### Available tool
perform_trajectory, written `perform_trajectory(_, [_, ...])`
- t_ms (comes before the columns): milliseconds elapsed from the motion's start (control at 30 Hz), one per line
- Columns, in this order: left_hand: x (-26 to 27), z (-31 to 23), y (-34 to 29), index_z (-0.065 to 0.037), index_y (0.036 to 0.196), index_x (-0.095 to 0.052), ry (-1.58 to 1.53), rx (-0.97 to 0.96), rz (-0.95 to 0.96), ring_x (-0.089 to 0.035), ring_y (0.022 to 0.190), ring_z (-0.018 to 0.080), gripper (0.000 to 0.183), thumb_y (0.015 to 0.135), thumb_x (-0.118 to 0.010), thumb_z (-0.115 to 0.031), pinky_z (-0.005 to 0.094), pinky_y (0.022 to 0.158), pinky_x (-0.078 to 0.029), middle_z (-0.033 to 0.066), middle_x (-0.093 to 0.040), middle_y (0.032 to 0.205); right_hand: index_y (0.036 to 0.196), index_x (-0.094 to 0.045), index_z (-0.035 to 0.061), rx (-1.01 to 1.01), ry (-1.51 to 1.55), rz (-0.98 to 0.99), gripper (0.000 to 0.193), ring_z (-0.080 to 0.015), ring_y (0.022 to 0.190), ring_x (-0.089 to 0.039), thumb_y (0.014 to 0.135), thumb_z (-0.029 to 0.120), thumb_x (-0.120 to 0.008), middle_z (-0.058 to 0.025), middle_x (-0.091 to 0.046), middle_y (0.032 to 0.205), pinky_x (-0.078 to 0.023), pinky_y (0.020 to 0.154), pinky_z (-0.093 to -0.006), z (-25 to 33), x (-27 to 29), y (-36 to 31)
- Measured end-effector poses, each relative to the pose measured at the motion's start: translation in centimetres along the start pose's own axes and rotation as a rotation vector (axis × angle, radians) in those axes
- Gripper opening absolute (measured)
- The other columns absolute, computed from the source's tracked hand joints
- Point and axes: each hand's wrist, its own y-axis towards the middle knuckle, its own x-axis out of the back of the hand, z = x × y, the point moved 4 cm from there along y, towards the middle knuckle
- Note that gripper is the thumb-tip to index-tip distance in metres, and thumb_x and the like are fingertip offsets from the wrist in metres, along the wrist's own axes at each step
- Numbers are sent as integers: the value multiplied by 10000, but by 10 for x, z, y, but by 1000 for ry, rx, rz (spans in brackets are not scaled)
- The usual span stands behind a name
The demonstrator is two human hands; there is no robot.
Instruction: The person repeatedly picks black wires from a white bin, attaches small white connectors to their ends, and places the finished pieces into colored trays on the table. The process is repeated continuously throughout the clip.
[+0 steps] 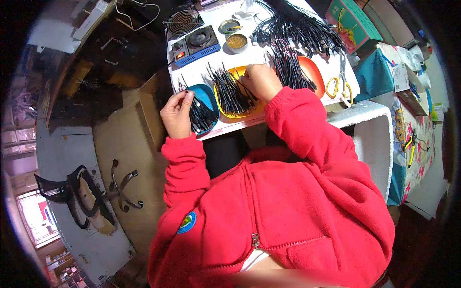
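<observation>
My left hand (177, 114) is at the left rim of a blue tray (207, 91), thumb and forefinger pinched on a thin black cable whose end sticks up past the fingertips. Short black cables (201, 116) lie in that tray. Over the right part of a yellow tray (237, 72) my right hand (262, 82) is curled closed, its fingertips turned toward the cable bundle (230, 93) there; what they grip is hidden. Another bundle of black cables (289, 67) rests across an orange tray (312, 71) beyond my right wrist.
A blue soldering-type heater (197, 48) with a lit red switch stands at the back left, beside round tins (236, 43). A large cable heap (302, 29) covers the back right. Yellow-handled scissors (340, 84) lie at the right edge, above a white foam box (377, 139).
</observation>
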Motion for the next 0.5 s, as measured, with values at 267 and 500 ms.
perform_trajectory(267, [-16, -53, -37, 6, 934, -581, -435, 14, 198, -599, 648, 137, 108, 957, -517, -78, 245, 591, -480, 113, -644, 877, 783, -655, 0, 12, 53, -61, 182, -383, 710, -644, 789, 180, -636, -237, -633, 736, -507, 667, -429, 1, -14, -1])
perform_trajectory(500, [-23, -70, -66, 13, 992, -614, -485, 119, 200, -320, 457, 23, 147, 952, -534, -104, 174, 439, -247, 49, -592, 695, 850, -573, 77, 316, 165, -623, 93, -304, 633, -612, 816, 127, -644, -114, -604, 772, -498, 554, -376, 33, 57, -22])
